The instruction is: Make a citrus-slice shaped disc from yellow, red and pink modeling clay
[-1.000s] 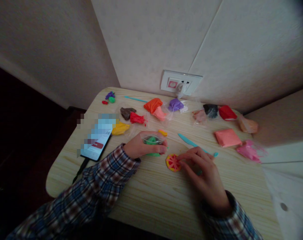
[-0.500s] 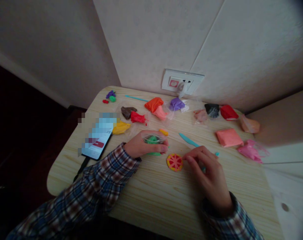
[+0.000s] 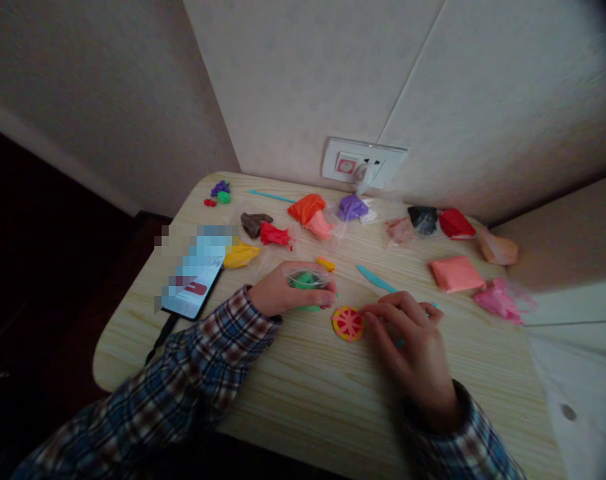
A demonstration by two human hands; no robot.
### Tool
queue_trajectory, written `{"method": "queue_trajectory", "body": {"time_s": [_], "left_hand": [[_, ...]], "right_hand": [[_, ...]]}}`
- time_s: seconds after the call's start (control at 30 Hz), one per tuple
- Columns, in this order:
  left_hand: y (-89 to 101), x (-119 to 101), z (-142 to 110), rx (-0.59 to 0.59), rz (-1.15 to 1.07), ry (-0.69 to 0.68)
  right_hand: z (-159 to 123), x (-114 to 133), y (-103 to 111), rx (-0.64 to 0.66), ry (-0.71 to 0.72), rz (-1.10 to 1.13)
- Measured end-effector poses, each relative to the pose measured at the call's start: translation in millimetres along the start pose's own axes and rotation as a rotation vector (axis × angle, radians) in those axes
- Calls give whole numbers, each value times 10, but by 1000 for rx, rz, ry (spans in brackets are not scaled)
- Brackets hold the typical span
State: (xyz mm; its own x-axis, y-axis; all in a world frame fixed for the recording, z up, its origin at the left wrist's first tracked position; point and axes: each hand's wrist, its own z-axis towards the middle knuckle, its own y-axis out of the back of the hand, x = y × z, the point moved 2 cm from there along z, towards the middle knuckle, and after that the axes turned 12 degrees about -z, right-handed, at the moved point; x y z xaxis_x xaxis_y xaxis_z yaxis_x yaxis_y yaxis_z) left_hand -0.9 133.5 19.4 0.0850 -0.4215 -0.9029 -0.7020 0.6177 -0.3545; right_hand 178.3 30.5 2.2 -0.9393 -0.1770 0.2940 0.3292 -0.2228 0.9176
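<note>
From the head camera I see my left hand (image 3: 283, 293) curled around a bag of green clay (image 3: 305, 280), fingers closed over its clear plastic, resting on the table (image 3: 303, 400); my right hand (image 3: 407, 340) lies just beside it, fingertips (image 3: 370, 313) pinched together at the right edge of one clay disc (image 3: 348, 324), yellow with red wedges, which sits flat on the table between the two hands; I cannot tell whether the fingertips hold anything besides the disc's rim; one blue tool (image 3: 377, 280) runs from behind the right hand toward the wall, and a second, thinner blue stick (image 3: 271, 197) lies near the far edge; one phone (image 3: 195, 280) rests to the left of the left hand, with a cable off its near end; I count roughly a dozen bagged lumps of clay along the back, among them orange (image 3: 307, 208), purple (image 3: 351, 208), black (image 3: 423, 219) and a flat pink slab (image 3: 457, 273); one wall socket (image 3: 363, 163) sits above them.
</note>
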Motion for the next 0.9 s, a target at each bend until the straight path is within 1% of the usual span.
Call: {"method": "queue_trajectory", "body": {"time_s": [0.3,0.6,0.8,0.9], "left_hand": [[2,9,8,4,-5,-14],[-1,10,-3,20,-5,-16],[0,13,-1,28,-6,-11],[1,17,4,19,-11,6]], "right_hand": [[4,5,-26,45,0,-6],[17,-1,3,2,-24,15],[12,3,9,4,-16,34],[20,33,37,-33,-14,69]]}}
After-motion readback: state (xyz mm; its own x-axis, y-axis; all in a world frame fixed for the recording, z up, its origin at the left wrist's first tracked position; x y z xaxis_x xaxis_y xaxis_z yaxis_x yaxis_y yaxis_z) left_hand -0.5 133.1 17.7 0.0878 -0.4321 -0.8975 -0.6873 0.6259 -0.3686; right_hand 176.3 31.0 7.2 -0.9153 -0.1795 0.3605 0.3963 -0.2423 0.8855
